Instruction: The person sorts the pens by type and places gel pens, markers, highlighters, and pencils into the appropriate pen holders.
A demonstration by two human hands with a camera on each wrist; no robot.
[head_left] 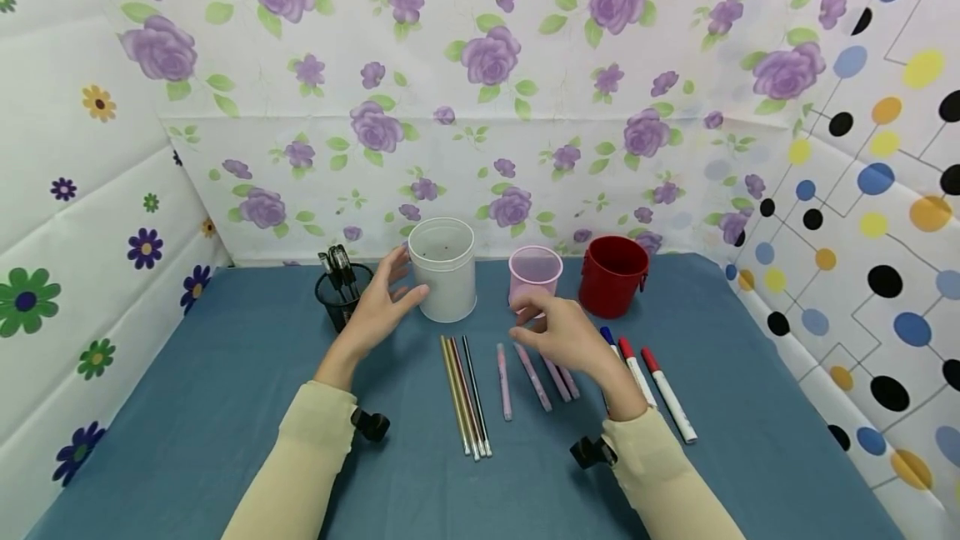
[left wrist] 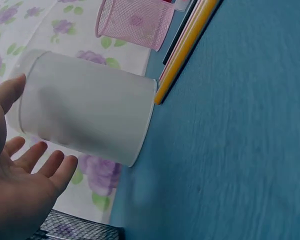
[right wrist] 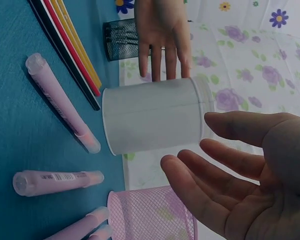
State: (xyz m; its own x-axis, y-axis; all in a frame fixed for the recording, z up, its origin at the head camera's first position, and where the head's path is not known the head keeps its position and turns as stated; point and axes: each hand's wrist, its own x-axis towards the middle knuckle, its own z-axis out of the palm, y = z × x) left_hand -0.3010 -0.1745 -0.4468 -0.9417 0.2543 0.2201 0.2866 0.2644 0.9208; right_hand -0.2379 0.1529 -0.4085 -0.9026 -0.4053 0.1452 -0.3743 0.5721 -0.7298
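Observation:
A white cylindrical container point(head_left: 447, 283) stands upright near the back of the table. Beside its left side is my left hand point(head_left: 378, 307), fingers spread, thumb near the container's front; whether it touches cannot be told. My right hand point(head_left: 562, 332) hovers with loosely bent fingers in front of the pink mesh cup point(head_left: 536, 267), holding nothing. Beneath and beside it lie several pink highlighters point(right wrist: 60, 100). Several pencils point(head_left: 467, 398) lie side by side before the white container. In the right wrist view, the right thumb and fingers appear in front of the white container's rim.
A black mesh cup point(head_left: 327, 300) holding black pens stands left of the white container. At the right is a red bucket point(head_left: 611, 277). Red-capped markers point(head_left: 670, 397) and a blue-capped one point(head_left: 607, 335) lie by the right forearm. Patterned cloth walls point(head_left: 487, 148) enclose the blue table point(head_left: 225, 373).

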